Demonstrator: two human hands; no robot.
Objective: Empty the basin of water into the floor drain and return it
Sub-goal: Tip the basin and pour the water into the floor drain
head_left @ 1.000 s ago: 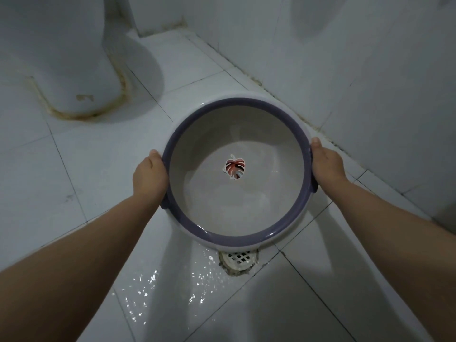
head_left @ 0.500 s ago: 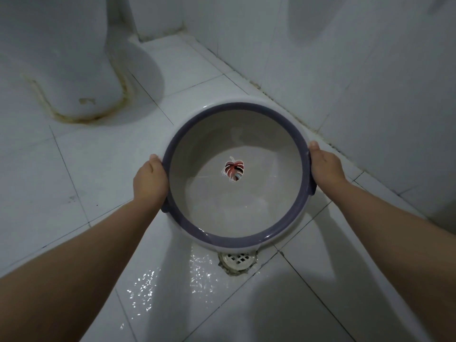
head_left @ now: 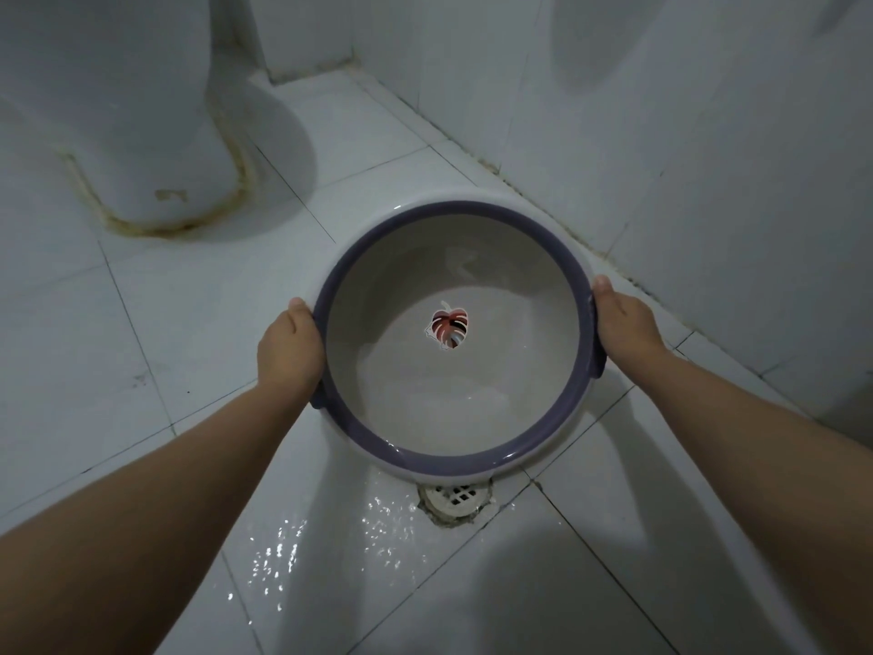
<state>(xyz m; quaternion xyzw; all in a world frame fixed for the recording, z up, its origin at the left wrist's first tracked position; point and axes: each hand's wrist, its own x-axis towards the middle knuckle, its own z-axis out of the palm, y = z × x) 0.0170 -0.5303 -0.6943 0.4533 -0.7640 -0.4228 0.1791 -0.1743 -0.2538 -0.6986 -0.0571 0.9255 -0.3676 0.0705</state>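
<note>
Both the left hand [head_left: 290, 352] and right hand [head_left: 626, 323] curl fingers round the glossy, round, purple-rimmed basin [head_left: 425, 404].

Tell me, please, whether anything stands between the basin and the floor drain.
Nothing visible does. The left hand and right hand grip the basin by its rim, its near edge just over the floor drain; only wet tile surrounds it.

Grey-white basin [head_left: 415, 394] with purple rim, red striped leaf motif [head_left: 449, 328], white floor tiles [head_left: 165, 323]
</note>
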